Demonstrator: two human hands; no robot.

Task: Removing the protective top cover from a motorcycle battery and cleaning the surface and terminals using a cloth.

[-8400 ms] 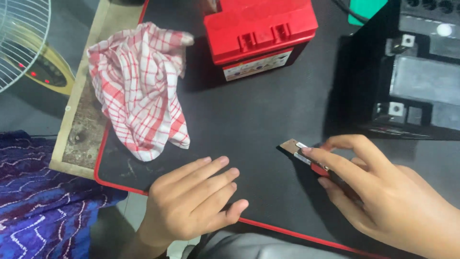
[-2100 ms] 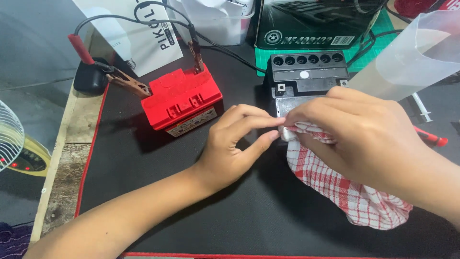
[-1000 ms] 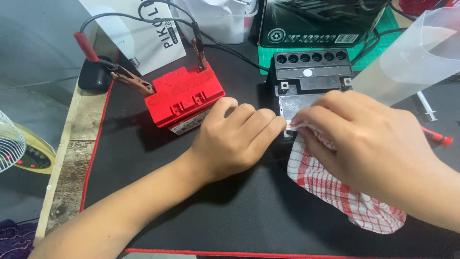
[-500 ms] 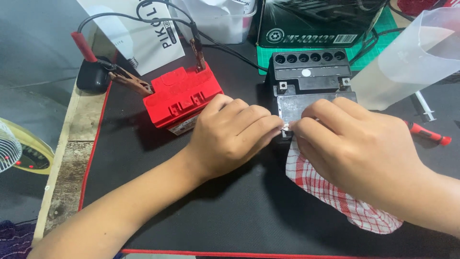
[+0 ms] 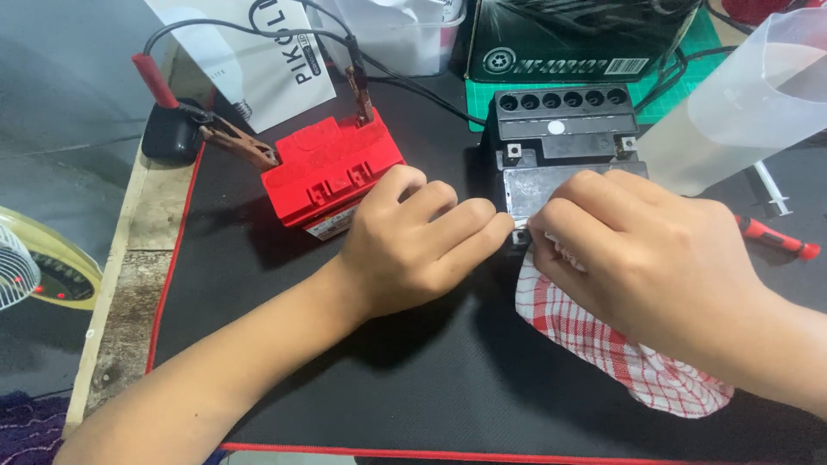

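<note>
Red-and-white checked cloth (image 5: pixel 603 344) at the near right of the black mat (image 5: pixel 431 396), trailing toward its near edge, upper end bunched under the right hand (image 5: pixel 637 258) — clenched on that fold and pressed to the near face of the black battery (image 5: pixel 564 142). Beside it, left hand (image 5: pixel 413 241) curled, fingertips (image 5: pixel 504 226) touching the same face, holding nothing that shows. Against half a second ago, hardly any shift: cloth drawn a little tighter under the knuckles, both hands closed in on the battery's near left corner — rubbing at one spot, by the look of it, not finished. Just left, close by the left knuckles, red battery (image 5: pixel 332 168) with clamps (image 5: pixel 237 142) on its posts, cables running to the far edge. Right of the hands, red-handled screwdriver (image 5: pixel 775 239) and syringe (image 5: pixel 769 194) flat on the mat; above them, translucent plastic jug (image 5: pixel 749 95). Farthest back, dark box (image 5: pixel 568 39). Nothing between hands and battery; clamp cables close on the left.
</note>
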